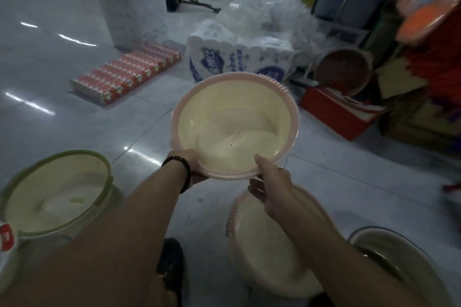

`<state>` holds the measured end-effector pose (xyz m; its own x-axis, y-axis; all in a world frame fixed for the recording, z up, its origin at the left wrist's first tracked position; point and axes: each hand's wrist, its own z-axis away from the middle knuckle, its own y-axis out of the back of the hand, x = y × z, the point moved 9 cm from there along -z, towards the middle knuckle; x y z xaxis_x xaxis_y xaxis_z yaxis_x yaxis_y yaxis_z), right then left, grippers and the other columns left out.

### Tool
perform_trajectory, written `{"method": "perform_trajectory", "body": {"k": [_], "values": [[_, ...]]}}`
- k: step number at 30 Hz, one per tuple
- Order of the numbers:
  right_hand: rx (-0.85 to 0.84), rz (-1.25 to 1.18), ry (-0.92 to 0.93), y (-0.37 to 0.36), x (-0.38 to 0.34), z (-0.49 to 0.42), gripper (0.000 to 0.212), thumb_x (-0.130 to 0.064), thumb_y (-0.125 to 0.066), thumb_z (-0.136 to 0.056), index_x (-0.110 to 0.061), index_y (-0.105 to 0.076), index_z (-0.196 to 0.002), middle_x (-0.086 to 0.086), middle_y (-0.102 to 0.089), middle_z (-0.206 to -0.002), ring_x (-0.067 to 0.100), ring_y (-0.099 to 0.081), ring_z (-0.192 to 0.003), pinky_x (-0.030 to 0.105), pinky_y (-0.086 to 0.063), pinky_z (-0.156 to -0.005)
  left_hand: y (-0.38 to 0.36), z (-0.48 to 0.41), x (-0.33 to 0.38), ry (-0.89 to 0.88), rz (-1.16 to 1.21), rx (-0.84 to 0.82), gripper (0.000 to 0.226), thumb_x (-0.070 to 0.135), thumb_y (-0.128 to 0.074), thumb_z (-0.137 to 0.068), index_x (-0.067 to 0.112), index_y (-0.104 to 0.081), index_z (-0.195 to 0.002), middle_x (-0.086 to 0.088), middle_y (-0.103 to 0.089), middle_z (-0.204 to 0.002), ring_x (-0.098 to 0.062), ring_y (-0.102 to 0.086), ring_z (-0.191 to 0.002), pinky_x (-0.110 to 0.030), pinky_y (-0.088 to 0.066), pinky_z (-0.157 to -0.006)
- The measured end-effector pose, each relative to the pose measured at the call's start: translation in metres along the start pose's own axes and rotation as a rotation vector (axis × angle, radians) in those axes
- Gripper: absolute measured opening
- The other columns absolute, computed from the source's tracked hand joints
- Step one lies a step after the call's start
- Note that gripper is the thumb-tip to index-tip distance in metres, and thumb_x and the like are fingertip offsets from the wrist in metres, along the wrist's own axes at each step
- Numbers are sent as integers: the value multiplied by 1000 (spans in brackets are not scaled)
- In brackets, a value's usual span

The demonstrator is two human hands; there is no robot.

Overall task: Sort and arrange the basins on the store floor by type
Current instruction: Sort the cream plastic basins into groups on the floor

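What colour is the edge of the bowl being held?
The basin rim is pale pink; head view.

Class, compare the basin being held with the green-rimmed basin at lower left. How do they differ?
The held basin has a pink rim; the green-rimmed basin a green one. The held basin is gripped by the left hand and right hand; the green-rimmed basin is untouched. Both are round and cream inside.

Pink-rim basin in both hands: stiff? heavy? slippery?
Probably light: the pink-rim basin is empty and held at its near rim alone, by the left hand and right hand. Likely fairly stiff: the rim looks round, unbent. Glossy inside suggests a slippery grip.
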<state>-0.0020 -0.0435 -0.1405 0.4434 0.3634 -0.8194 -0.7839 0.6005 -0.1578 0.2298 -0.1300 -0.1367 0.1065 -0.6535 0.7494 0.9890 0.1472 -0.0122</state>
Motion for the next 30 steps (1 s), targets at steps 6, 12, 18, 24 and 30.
{"method": "perform_trajectory", "body": {"k": [6, 12, 18, 24, 30], "values": [[298, 295, 349, 174, -78, 7, 68, -13, -88, -81, -22, -60, -142, 6, -72, -112, 28, -73, -98, 52, -66, -84, -30, 36, 14, -159, -438, -21, 31, 1, -61, -97, 5, -59, -128, -19, -65, -104, -39, -65, -82, -47, -61, -54], [378, 398, 334, 269, -38, 8, 51, -20, -83, -90, -24, -68, -138, 3, -75, -110, 21, -72, -95, 49, -64, -91, -75, 46, -36, -309, -738, -34, 18, 21, -67, -91, 13, -65, -108, -13, -69, -101, -38, -69, -87, -51, -65, -64], [347, 496, 206, 304, 34, -18, 44, -26, -79, -93, -27, -69, -136, 10, -76, -111, 32, -74, -98, 53, -64, -88, -68, 6, -124, -247, -774, 85, 21, 26, -54, -83, 22, -60, -104, -9, -69, -106, -35, -66, -95, -50, -61, -85], [312, 590, 152, 309, 54, -35, 39, -6, -69, -97, -14, -70, -135, 13, -75, -111, 29, -67, -98, 33, -48, -82, -82, -12, -169, -254, -880, 78, 33, 18, -56, -94, 18, -64, -126, -12, -71, -119, -34, -64, -107, -39, -53, -93], [354, 808, 113, 313, 75, -43, 40, -19, -76, -94, -23, -73, -134, 10, -78, -116, 36, -70, -114, 37, -50, -92, -91, -43, -190, -238, -1024, 128, 26, 20, -48, -101, 17, -63, -121, -14, -70, -115, -34, -62, -99, -34, -45, -78]]}}
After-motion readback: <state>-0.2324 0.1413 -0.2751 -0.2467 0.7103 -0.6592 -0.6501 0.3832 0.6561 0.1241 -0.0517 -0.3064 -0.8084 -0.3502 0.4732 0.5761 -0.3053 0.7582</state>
